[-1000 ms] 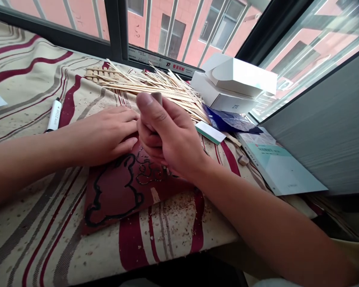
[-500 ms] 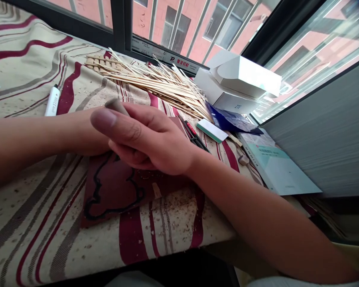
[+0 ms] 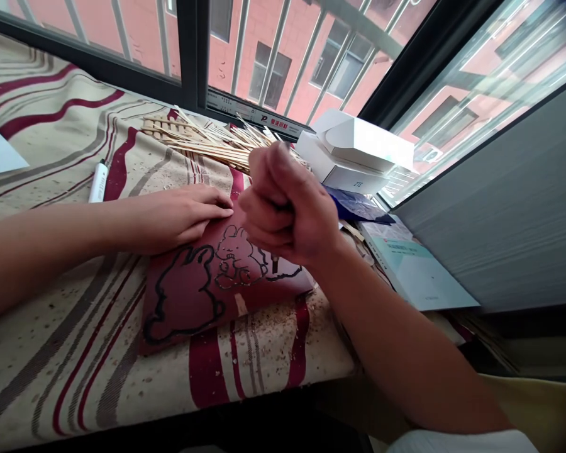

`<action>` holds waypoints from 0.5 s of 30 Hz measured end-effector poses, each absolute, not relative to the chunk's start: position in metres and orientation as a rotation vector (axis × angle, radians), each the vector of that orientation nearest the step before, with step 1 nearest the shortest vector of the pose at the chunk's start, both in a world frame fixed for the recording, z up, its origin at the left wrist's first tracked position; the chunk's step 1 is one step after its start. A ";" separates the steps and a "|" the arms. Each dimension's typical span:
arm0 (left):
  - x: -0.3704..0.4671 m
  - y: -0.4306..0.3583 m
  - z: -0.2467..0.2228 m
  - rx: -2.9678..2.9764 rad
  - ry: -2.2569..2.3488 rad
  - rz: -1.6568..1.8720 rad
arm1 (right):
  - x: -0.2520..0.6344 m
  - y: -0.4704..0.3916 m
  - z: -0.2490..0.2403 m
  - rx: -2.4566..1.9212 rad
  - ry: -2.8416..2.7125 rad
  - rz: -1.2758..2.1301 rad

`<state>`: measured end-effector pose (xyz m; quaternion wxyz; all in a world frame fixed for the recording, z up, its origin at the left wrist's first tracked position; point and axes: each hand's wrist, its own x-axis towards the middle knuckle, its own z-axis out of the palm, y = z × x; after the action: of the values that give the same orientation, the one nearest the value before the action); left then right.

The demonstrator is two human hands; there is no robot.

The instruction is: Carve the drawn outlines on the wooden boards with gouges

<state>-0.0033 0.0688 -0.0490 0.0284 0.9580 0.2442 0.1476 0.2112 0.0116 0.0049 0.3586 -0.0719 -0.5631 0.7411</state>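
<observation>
A reddish-brown board (image 3: 183, 327) lies on the striped cloth, with black-outlined animal figures and pale cut lines on its face. My left hand (image 3: 179, 217) rests flat along the board's far left edge, its fingers stretched out. Over the board's right part, my right hand (image 3: 290, 207) is raised in a fist around a wooden-handled carving tool. Most of that tool is hidden by the fingers; only a short dark part (image 3: 275, 263) shows below the fist. A pale, narrow mark or chip (image 3: 240, 305) is on the board near its front edge.
Thin wooden sticks (image 3: 207, 145) are heaped by the window. A white box (image 3: 358, 148), a blue packet (image 3: 358, 206) and a book (image 3: 419, 264) stand or lie at the right. A white marker (image 3: 98, 182) lies left. Crumbs dot the cloth (image 3: 264, 371).
My hands have come apart: the right has lifted and moved right with the tool, turning upright. The left now shows flat on the board, and the drawn figures are uncovered. The view has shifted slightly.
</observation>
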 end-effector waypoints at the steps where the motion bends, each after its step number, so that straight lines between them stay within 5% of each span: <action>1: -0.003 0.067 -0.048 2.962 0.752 0.441 | 0.212 0.009 0.008 -0.228 -1.431 1.866; 15: 0.001 0.064 -0.042 2.955 0.616 0.508 | 0.184 0.006 -0.015 -0.810 -1.477 1.482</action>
<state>0.0006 0.0641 -0.0422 0.0401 0.9646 0.2011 0.1658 0.1840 0.0063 -0.0151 0.4340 -0.3252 -0.5929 0.5952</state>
